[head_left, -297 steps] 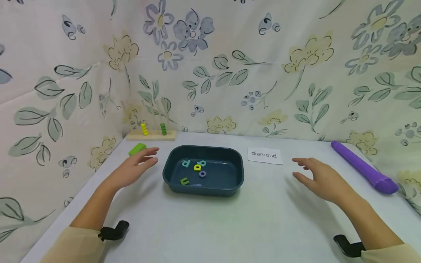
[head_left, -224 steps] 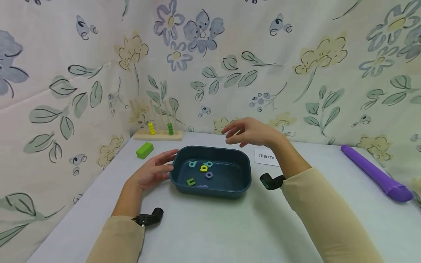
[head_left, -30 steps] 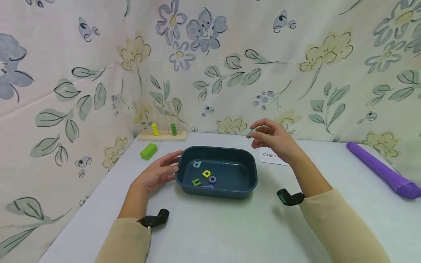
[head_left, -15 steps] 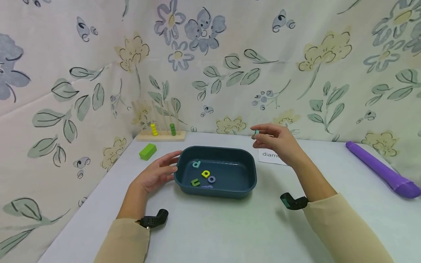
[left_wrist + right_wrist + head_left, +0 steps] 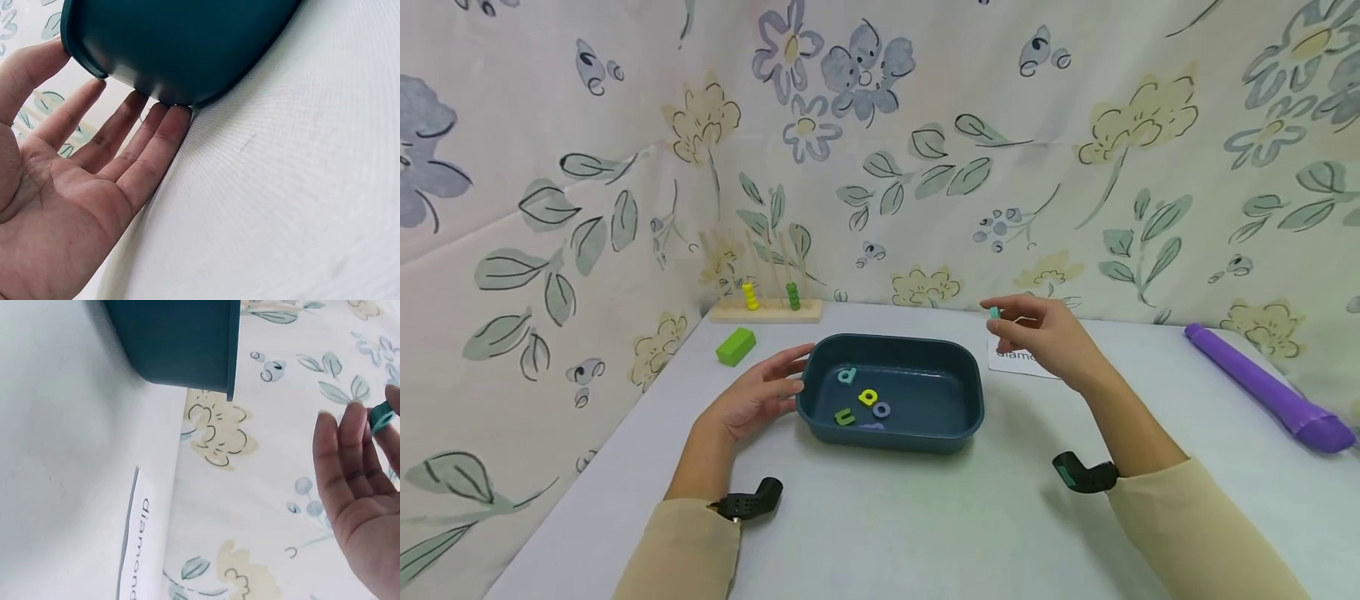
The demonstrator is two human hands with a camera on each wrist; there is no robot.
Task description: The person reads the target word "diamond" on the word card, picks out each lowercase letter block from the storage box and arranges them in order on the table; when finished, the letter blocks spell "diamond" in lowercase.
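My right hand (image 5: 1048,342) pinches a small teal letter (image 5: 995,313) between thumb and fingertips, raised beyond the tray's far right corner. In the right wrist view this teal letter (image 5: 381,417) sits at the thumb, the other fingers extended. The fingers of my left hand (image 5: 756,400) rest against the left end of the dark blue tray (image 5: 925,400); the left wrist view shows them fairly straight along its wall (image 5: 169,50). Inside lie a teal letter d (image 5: 847,376), a yellow letter (image 5: 868,397), a purple ring-shaped letter (image 5: 882,410), a green letter (image 5: 845,417) and a partly hidden purple piece (image 5: 872,427).
A white card (image 5: 1009,365) reading "diamond" lies right of the tray, partly covered by my right hand. Behind on the left stand a wooden peg rack (image 5: 767,312) with beads and a green block (image 5: 735,347). A purple tube (image 5: 1262,383) lies far right, before the floral curtain.
My left hand came to the tray, and the right hand took a teal letter out of it. Over the last second the right hand has shifted rightward and slightly lower, still pinching the letter.
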